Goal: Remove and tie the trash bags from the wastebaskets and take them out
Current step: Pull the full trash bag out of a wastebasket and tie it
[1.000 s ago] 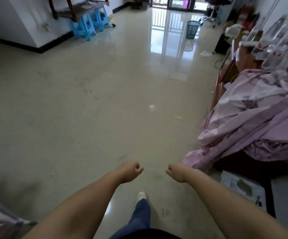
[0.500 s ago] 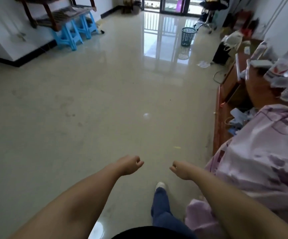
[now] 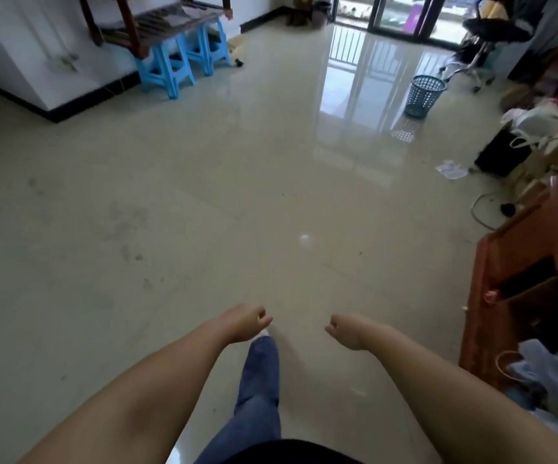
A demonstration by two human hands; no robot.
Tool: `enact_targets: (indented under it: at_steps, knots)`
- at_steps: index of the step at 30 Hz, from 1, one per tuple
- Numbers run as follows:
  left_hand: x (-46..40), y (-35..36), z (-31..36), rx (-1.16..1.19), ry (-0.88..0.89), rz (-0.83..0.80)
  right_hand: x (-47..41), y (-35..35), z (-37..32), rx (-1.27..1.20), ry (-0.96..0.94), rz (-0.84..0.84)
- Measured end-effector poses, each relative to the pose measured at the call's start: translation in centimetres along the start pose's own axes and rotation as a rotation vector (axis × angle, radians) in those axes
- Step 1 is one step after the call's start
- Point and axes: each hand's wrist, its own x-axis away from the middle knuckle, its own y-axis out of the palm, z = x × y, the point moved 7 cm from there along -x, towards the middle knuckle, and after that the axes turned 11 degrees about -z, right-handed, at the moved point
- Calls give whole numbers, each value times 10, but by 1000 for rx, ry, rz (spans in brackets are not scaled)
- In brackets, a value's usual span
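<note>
A teal mesh wastebasket (image 3: 425, 95) stands far ahead on the glossy floor, near the glass balcony door; I see no bag in it from here. My left hand (image 3: 249, 321) and my right hand (image 3: 346, 329) are held out low in front of me, a little apart, fingers loosely curled, holding nothing. My leg in blue jeans (image 3: 259, 380) steps forward between them.
A wooden cabinet (image 3: 505, 296) with clutter and bags lines the right side. A black bin (image 3: 501, 155) topped with white bags sits further along, papers (image 3: 451, 169) beside it. Blue stools (image 3: 177, 65) under a wooden rack stand at the back left. An office chair (image 3: 485, 38) is behind the wastebasket.
I have walked forward past the pink bedding on the right; the wastebasket and cabinet are nearer. Both hands stay loosely curled and hold nothing.
</note>
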Motion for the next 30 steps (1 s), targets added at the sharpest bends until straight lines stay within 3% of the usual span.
enact_targets:
  at_steps: [8, 12, 25, 30]
  knots:
    - [-126, -236, -11, -75, 8, 38, -103, -240, -7, -17, -3, 77]
    - [-188, -320, -6, -105, 24, 21, -144, -329, -1, -25, -6, 77]
    - [-447, -617, 24, 19, -9, 42, -340, -675, 105, 155, 19, 11]
    - [-525, -720, 23, 88, -25, 35, -405, -804, 117, 189, 17, 16]
